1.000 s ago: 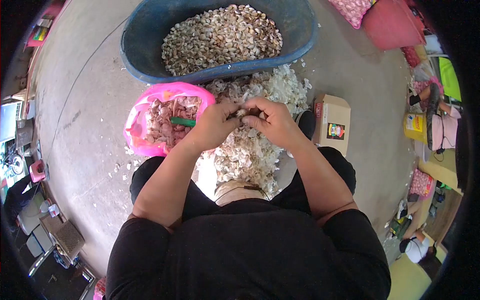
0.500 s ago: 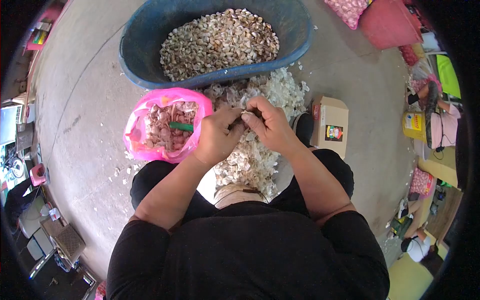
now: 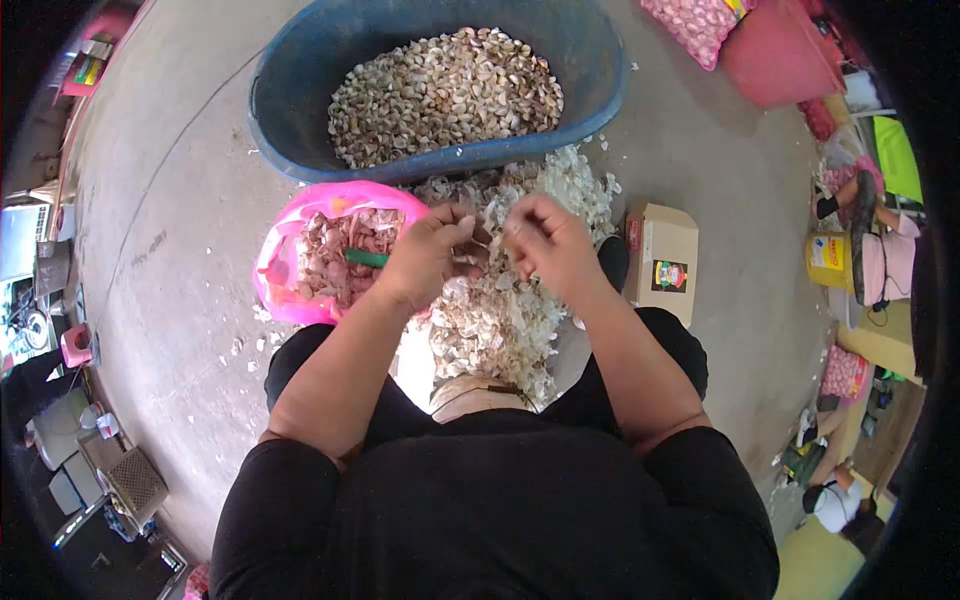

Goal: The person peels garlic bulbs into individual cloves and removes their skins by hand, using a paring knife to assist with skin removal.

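My left hand (image 3: 430,256) is above the pile of garlic skins, beside the pink bag's right rim. Its fingers are curled, and what they hold, if anything, I cannot make out. A short gap to the right is my right hand (image 3: 552,246), thumb and fingers bent together; anything between them is too small to name. Below both hands lies the heap of papery garlic skins (image 3: 500,325). The pink plastic bag (image 3: 275,262) holds reddish garlic and a green-handled tool (image 3: 366,258). Ahead, a blue tub (image 3: 290,130) contains many loose garlic cloves (image 3: 450,95).
A cardboard box (image 3: 665,240) stands right of my shoe (image 3: 612,262). Farther right are a red tub (image 3: 780,55), a mesh sack of garlic (image 3: 695,25), a yellow bucket (image 3: 828,255) and other people. Crates (image 3: 135,480) and furniture line the left side.
My hands were together at the fingertips and have moved apart, the left going left and the right going right. The view has shifted slightly.
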A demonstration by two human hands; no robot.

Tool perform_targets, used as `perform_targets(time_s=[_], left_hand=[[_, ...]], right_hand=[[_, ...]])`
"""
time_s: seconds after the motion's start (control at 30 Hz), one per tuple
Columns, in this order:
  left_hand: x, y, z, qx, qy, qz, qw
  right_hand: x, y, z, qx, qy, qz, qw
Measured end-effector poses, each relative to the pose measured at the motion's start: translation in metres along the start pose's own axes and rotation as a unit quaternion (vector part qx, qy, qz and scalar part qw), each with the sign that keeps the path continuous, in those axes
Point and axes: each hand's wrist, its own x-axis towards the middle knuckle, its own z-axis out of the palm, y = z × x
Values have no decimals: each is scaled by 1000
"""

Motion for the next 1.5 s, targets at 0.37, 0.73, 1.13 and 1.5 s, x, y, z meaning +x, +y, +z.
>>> perform_targets(time_s=[0.37, 0.73, 1.13, 1.5], left_hand=[[20, 89, 29, 98, 134, 244, 955], [-29, 9, 43, 416, 67, 170, 891], [-43, 7, 25, 473, 8, 194, 859], [-35, 26, 16, 535, -7, 293, 792]], right_hand=[[13, -5, -24, 325, 130, 113, 930], [-12, -12, -9, 91, -10, 1, 996], [-24, -18, 8, -175, -10, -103, 979], [-11, -13, 16, -50, -45, -94, 993]])
